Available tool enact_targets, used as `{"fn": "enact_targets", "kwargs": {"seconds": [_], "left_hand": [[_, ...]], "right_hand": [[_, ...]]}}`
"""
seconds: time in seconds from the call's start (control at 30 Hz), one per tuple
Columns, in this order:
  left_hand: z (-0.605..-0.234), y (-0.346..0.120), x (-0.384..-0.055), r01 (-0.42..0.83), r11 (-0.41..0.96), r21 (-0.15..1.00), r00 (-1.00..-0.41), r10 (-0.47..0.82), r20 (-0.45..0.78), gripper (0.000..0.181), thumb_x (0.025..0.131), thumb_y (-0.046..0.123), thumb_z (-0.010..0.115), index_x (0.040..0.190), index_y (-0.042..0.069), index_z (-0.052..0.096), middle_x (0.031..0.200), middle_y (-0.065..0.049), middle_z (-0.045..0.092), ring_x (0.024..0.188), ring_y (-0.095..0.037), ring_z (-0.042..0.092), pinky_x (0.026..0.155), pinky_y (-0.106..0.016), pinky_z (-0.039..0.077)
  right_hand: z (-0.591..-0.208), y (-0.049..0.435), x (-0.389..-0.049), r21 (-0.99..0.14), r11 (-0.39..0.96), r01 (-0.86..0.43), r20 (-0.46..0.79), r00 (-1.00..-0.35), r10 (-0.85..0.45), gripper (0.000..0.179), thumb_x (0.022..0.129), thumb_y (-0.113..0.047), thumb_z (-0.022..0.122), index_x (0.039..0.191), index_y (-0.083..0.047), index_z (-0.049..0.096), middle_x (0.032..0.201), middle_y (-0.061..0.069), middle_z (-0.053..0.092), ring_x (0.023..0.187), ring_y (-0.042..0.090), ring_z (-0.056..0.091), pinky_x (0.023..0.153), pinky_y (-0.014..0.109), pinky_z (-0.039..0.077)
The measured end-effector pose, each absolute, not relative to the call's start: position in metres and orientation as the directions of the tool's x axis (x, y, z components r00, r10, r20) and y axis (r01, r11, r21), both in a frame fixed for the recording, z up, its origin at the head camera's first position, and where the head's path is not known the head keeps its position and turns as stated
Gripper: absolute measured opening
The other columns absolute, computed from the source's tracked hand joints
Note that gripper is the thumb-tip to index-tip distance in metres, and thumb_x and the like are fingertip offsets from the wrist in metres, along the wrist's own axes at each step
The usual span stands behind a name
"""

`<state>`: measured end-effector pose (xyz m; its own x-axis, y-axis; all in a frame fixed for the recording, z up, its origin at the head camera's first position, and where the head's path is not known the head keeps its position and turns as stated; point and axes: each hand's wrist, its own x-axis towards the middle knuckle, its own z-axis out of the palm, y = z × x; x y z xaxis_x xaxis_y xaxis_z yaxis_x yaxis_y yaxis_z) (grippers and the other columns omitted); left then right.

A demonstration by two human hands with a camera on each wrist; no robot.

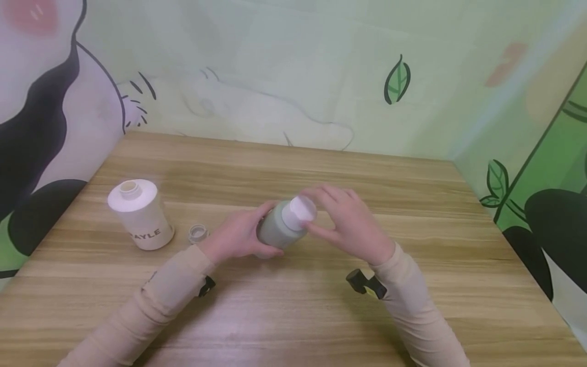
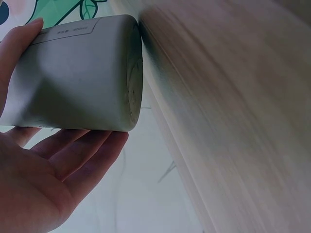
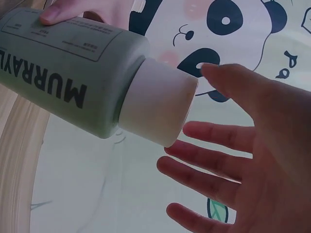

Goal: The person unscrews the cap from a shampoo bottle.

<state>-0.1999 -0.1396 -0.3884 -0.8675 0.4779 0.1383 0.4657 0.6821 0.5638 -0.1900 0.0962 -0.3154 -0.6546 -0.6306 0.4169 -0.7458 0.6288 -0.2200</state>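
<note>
My left hand (image 1: 240, 232) grips a grey-green bottle (image 1: 275, 229) round its body, thumb on one side and fingers on the other. The bottle is tilted, its white cap (image 1: 300, 211) pointing up and to the right in the head view. Dark lettering runs along the bottle's side (image 3: 58, 87) in the right wrist view. My right hand (image 1: 350, 221) is spread around the cap, its fingers mostly straight, fingertips right at the cap's edge. In the left wrist view the bottle's base (image 2: 133, 73) shows close over the wooden table (image 2: 233, 116).
A white bottle (image 1: 144, 216) with an uncovered neck stands upright on the table's left side. Beside it lies a small pale cap (image 1: 198, 233), near my left forearm. A wall with panda and leaf drawings (image 1: 275, 66) rises behind the table.
</note>
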Motion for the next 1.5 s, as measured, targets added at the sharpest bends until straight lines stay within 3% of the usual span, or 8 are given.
{"fn": "enact_targets", "kwargs": {"seconds": [0.57,0.87,1.13,1.5], "left_hand": [[-0.3901,-0.1397,-0.201,0.463,0.688,0.558,-0.867,0.482,0.126,0.094,0.067,0.043,0.085,0.144,0.017,0.039,0.117,-0.011,0.069,0.101,-0.025,0.067,0.089,-0.045,0.054],[-0.3899,-0.1393,-0.2014,0.447,0.672,0.59,-0.87,0.481,0.111,0.094,0.067,0.039,0.086,0.144,0.018,0.038,0.119,-0.011,0.067,0.103,-0.026,0.066,0.091,-0.046,0.053],[-0.3905,-0.1407,-0.2012,0.451,0.674,0.586,-0.87,0.478,0.12,0.094,0.067,0.04,0.086,0.145,0.017,0.038,0.12,-0.012,0.067,0.104,-0.027,0.066,0.091,-0.046,0.053],[-0.3895,-0.1401,-0.2006,0.45,0.694,0.562,-0.874,0.473,0.115,0.097,0.066,0.043,0.086,0.146,0.015,0.038,0.115,-0.012,0.069,0.099,-0.025,0.066,0.086,-0.044,0.054]], "right_hand": [[-0.3169,0.0941,-0.1885,-0.235,0.656,-0.718,0.446,-0.679,-0.583,0.039,0.084,-0.034,0.073,0.112,-0.008,0.064,0.107,0.005,0.068,0.098,0.021,0.066,0.082,0.04,0.048],[-0.3163,0.0938,-0.1885,-0.233,0.636,-0.736,0.439,-0.663,-0.606,0.041,0.084,-0.028,0.073,0.119,-0.009,0.064,0.115,0.006,0.066,0.107,0.021,0.062,0.09,0.045,0.048],[-0.3164,0.0939,-0.1896,-0.243,0.646,-0.723,0.42,-0.679,-0.602,0.049,0.084,-0.038,0.072,0.123,-0.01,0.061,0.119,0.004,0.066,0.11,0.019,0.06,0.092,0.044,0.045],[-0.3163,0.0928,-0.1893,-0.233,0.688,-0.687,0.422,-0.709,-0.565,0.043,0.083,-0.04,0.073,0.112,-0.009,0.063,0.106,0.004,0.068,0.099,0.018,0.066,0.091,0.044,0.044]]}}
